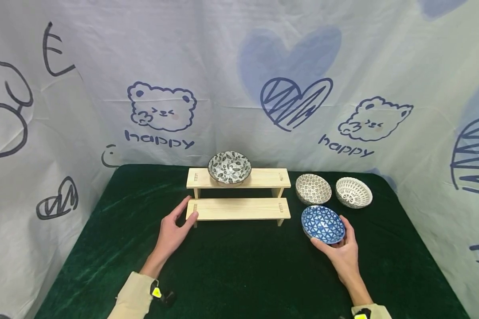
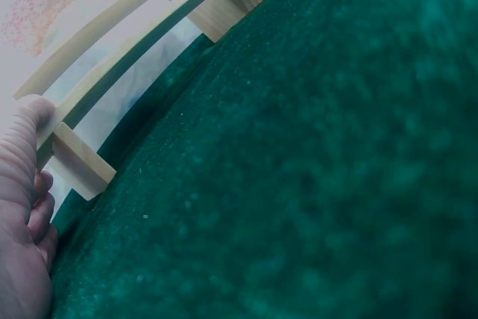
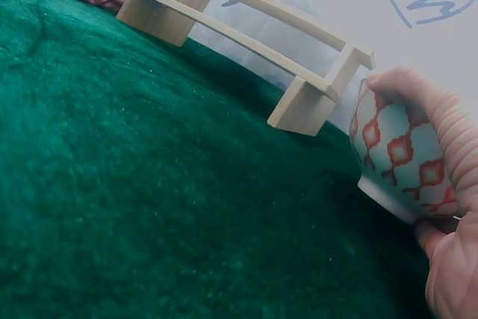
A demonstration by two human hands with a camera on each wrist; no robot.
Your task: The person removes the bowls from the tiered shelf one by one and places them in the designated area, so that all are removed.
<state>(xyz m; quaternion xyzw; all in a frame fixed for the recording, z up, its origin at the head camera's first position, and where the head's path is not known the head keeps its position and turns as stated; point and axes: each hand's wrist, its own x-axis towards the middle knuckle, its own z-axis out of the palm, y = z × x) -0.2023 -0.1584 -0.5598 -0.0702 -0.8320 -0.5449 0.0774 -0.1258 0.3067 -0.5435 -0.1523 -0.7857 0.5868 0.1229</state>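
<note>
My right hand grips a blue-and-white triangle-patterned bowl by its rim and underside, tilted at the right of the head view. In the right wrist view that bowl looks reddish, its foot off the cloth. My left hand holds the left end of the lower board of a two-step wooden stand, thumb at the front edge. The left wrist view has the thumb over the board end and fingers below. A black-and-white leaf-patterned bowl stands on the upper board.
Right of the stand sit a brown-patterned bowl and a white bowl with dark marks, both behind the blue one. Dark green cloth covers the table. A printed white curtain hangs behind and at both sides.
</note>
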